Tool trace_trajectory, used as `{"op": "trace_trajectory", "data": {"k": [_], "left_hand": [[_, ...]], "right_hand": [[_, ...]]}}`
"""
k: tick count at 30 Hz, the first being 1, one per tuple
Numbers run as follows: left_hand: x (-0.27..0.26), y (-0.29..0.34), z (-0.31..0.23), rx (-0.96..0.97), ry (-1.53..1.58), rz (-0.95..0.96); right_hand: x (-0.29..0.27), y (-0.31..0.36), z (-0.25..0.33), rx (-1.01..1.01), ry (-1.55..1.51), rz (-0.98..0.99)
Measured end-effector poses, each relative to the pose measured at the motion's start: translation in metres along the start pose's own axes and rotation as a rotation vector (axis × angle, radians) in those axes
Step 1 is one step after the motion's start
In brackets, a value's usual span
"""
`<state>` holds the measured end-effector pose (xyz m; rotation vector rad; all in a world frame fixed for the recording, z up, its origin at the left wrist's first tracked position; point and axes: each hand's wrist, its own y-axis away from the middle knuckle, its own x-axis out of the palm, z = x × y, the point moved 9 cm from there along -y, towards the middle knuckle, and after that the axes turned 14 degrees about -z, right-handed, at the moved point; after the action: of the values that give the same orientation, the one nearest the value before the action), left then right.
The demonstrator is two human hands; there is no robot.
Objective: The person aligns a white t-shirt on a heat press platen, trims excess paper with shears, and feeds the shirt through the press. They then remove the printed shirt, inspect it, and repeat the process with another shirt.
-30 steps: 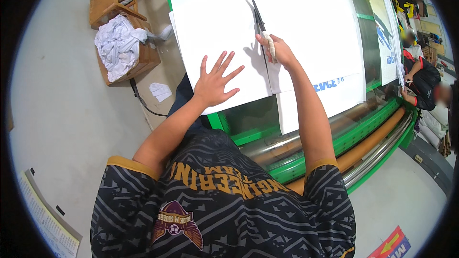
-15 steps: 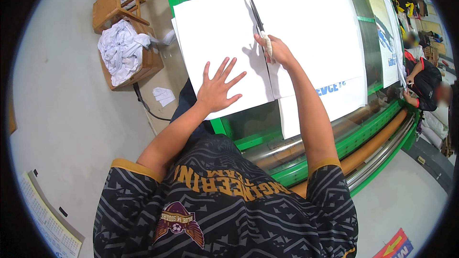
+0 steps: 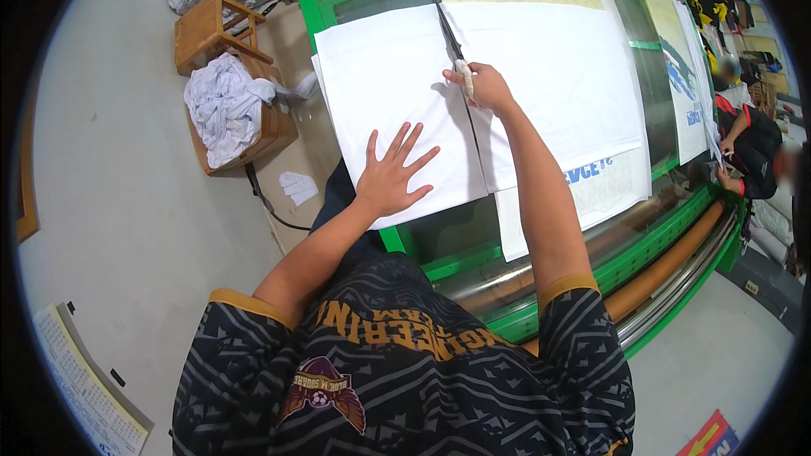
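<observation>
White fabric (image 3: 380, 59) lies spread over the green-framed machine table in front of me. My left hand (image 3: 391, 173) rests palm down on its left part, fingers spread wide. In my right hand (image 3: 487, 89) is a pair of scissors (image 3: 450, 35) with dark blades and handles wrapped in pale material. The blades point away from me, their tips at the far edge of the fabric. A long cut line runs from the scissors back to the near edge, parting the left piece from the right piece (image 3: 557, 76). Printed paper (image 3: 583, 219) shows under the right piece.
Metal rollers and a brown roll (image 3: 625, 295) run along the machine's near side. A wooden stool (image 3: 203, 34) and a box of crumpled white cloth (image 3: 221, 110) stand on the left floor. At far right a co-worker (image 3: 748, 148) handles another sheet (image 3: 680, 76).
The whole scene sits slightly lower in the picture. My left hand stays flat on the fabric, and the scissors remain in my right hand near the far edge.
</observation>
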<state>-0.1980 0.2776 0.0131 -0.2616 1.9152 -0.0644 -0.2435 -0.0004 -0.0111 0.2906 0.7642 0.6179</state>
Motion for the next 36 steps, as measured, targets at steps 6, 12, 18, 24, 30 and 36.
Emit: {"op": "trace_trajectory", "data": {"k": [6, 12, 18, 24, 30, 36], "left_hand": [[-0.001, 0.001, -0.001, 0.010, 0.018, -0.003], [-0.011, 0.000, 0.005, 0.084, 0.049, -0.042], [-0.023, 0.000, 0.055, 0.226, -0.023, 0.124], [-0.045, -0.032, 0.046, 0.207, 0.088, 0.146], [0.004, -0.154, 0.057, -0.142, 0.122, -0.074], [0.037, -0.196, 0.073, -0.130, 0.093, -0.119]], "right_hand": [[0.006, 0.048, -0.025, 0.109, -0.238, 0.018], [0.028, 0.222, -0.136, 0.105, -0.300, -0.250], [0.033, 0.408, -0.202, 0.330, -0.118, -0.460], [0.035, 0.484, -0.214, 0.424, 0.035, -0.602], [0.043, 0.493, -0.202, 0.367, 0.332, -0.528], [0.062, 0.511, -0.227, 0.291, 0.663, -0.392]]}}
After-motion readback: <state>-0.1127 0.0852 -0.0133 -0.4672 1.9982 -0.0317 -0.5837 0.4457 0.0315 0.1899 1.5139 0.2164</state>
